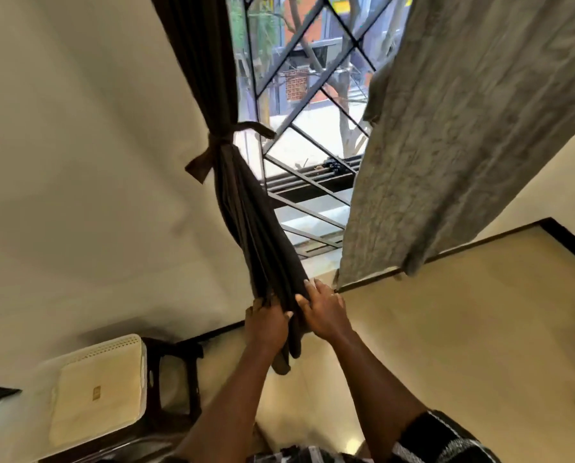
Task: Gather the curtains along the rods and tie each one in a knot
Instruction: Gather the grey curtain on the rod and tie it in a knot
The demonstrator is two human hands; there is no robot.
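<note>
Dark-brown curtain [256, 222], gathered, has its lower end gripped by both hands: left hand [266, 324] curled round one side, right hand [324, 312] pinching the other. Higher, a tie band [224, 139] cinches it; farther right the grey curtain [463, 128] hangs loose

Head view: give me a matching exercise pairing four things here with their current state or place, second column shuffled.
Things:
1. dark brown curtain
2. grey curtain
3. white box
4. window grille

States:
A. hangs loose, untied
B. lower left, by the dark stool
C. black diagonal bars, seen between the curtains
D. banded midway, lower end held by the left hand and right hand

Pairs: 1-D, 2-A, 3-B, 4-C
</note>
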